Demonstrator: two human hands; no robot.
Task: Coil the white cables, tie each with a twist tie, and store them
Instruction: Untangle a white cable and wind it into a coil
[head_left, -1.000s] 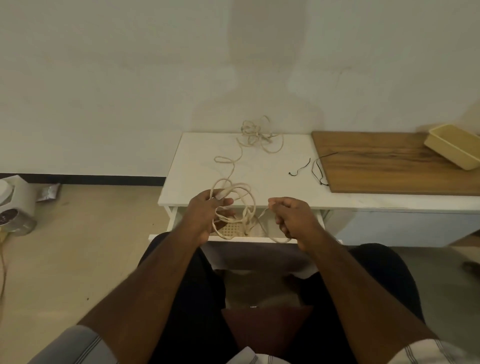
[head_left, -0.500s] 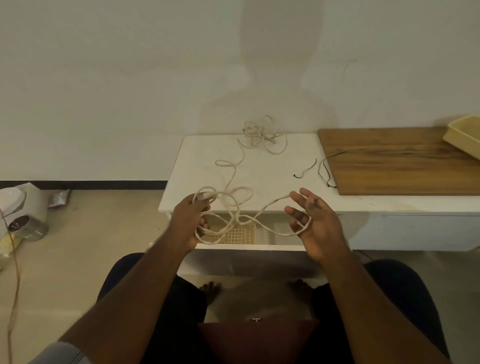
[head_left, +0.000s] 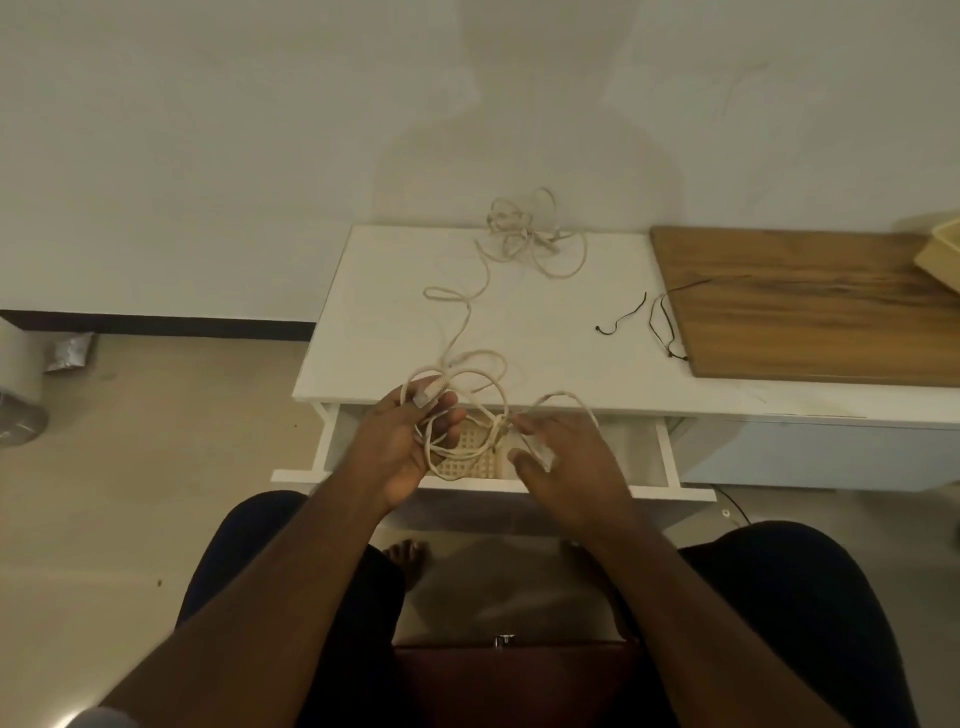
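Left hand (head_left: 402, 441), curled round a few loops of white cable (head_left: 470, 384), plug end poking up past the thumb: gripped so, likely, to keep the finished turns from springing loose while more cable gets fed in. Just right of it, touching the same cable, right hand (head_left: 561, 457), palm down, fingers fairly straight and spread, a loop draped over the fingertips; whether thumb and finger pinch the strand, cannot tell. Probably placed there to guide the next turn toward the left hand. Below both hands, an open drawer (head_left: 670, 457) with a woven basket (head_left: 467, 460) inside, pulled out presumably as the storing place. Beyond the hands, across the white tabletop (head_left: 545, 322), the uncoiled rest of the cable, ending by the wall in a tangled heap (head_left: 530, 234), possibly a second cable. Beyond and right of the right hand, dark twist ties (head_left: 623, 314), within reach for tying. Farther right, a wooden board (head_left: 810, 312). Coiling judged early.
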